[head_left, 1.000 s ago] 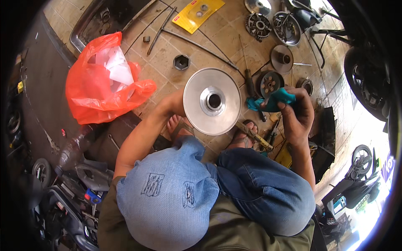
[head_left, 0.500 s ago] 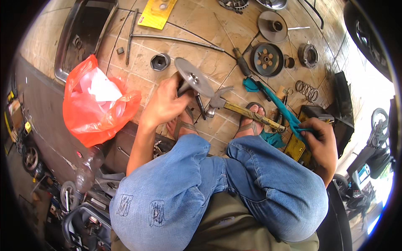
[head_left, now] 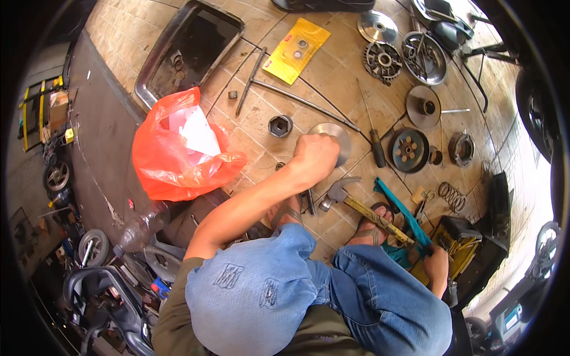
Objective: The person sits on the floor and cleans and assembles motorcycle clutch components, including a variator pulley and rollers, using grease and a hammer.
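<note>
My left hand (head_left: 316,156) is closed at a round metal pulley disc (head_left: 333,132), low over the floor in front of my left foot. The hand covers most of the disc and hides its hub; whether it touches the tiles I cannot tell. My right hand (head_left: 437,268), by my right knee, grips the near end of a long teal cloth (head_left: 399,207), with its fingers partly hidden. Between the hands, a claw hammer (head_left: 369,213) with a worn yellow handle leans across my right foot. Beyond the left hand sits a large hex socket (head_left: 279,126).
An orange plastic bag (head_left: 178,160) stands left of a T-shaped bar (head_left: 297,102) and a yellow packet (head_left: 297,50). Right of my left hand are a screwdriver (head_left: 376,145), a clutch drum (head_left: 408,151), another pulley disc (head_left: 423,107) and a coil spring (head_left: 452,196). A metal-rimmed tray (head_left: 144,77) lies far left.
My left hand has turned over the disc, which was held tilted up and now looks flatter and mostly covered. My right hand keeps hold of the cloth. The whole view has shifted.
</note>
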### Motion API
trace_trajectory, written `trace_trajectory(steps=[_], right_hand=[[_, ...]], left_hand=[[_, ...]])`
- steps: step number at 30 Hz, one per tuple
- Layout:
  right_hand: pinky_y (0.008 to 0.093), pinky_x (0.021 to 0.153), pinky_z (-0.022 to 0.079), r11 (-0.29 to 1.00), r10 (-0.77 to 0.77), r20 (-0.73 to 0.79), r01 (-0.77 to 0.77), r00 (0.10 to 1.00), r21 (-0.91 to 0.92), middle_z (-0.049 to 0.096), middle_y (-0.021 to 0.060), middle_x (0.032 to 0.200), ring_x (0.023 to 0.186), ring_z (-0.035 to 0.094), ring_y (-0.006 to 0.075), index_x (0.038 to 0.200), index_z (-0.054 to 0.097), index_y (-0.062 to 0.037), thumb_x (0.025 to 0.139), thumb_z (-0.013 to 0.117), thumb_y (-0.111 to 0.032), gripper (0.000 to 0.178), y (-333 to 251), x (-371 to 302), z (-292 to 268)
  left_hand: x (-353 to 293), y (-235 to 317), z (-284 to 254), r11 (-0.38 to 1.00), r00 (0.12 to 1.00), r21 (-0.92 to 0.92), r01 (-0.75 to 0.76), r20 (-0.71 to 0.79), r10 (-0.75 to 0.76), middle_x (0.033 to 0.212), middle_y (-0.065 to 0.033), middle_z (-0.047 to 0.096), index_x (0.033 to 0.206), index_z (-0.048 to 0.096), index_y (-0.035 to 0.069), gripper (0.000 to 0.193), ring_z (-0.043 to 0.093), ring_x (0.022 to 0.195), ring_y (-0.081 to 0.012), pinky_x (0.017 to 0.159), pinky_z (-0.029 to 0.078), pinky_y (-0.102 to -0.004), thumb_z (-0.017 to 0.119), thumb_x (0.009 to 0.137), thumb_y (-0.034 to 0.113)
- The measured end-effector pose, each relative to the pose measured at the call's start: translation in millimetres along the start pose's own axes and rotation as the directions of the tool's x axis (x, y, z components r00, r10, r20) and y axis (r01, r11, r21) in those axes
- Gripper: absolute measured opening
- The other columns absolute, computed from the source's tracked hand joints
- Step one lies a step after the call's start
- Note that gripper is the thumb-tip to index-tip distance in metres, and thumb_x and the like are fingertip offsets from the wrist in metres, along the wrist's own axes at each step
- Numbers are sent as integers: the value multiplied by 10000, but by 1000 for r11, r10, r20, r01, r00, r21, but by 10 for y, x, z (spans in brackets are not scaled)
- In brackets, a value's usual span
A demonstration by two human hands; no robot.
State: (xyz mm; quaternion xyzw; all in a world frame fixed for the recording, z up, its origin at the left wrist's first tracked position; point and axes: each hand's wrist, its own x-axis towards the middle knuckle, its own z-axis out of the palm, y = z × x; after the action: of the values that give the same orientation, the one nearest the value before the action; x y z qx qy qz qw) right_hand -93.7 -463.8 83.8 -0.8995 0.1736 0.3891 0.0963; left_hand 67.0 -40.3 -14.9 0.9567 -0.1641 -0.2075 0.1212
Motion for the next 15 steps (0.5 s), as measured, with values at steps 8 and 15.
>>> trace_trajectory(steps=[8, 15], right_hand=[[488, 1026, 465, 962, -271, -276, 251, 922, -106, 628, 206, 1294, 1194, 584, 427, 1252, 667, -57, 860, 656, -41, 393, -462, -30, -469], [474, 902, 495, 844, -509, -303, 536, 806, 7, 656, 177, 1140, 1075, 626, 403, 1196, 675, -41, 899, 670, -76, 299, -1377, 336, -703]], left_hand=[[809, -783, -504, 986, 878, -22, 165, -452, -157, 1186, -228, 645, 1207, 653, 9, 557, 631, 1089, -389, 875, 566, -498, 780, 832, 401], [1321, -1307, -582, 926, 858, -103, 364, -349, -376, 1295, -195, 575, 1317, 583, -4, 735, 489, 1269, -391, 1079, 431, -505, 829, 760, 408]])
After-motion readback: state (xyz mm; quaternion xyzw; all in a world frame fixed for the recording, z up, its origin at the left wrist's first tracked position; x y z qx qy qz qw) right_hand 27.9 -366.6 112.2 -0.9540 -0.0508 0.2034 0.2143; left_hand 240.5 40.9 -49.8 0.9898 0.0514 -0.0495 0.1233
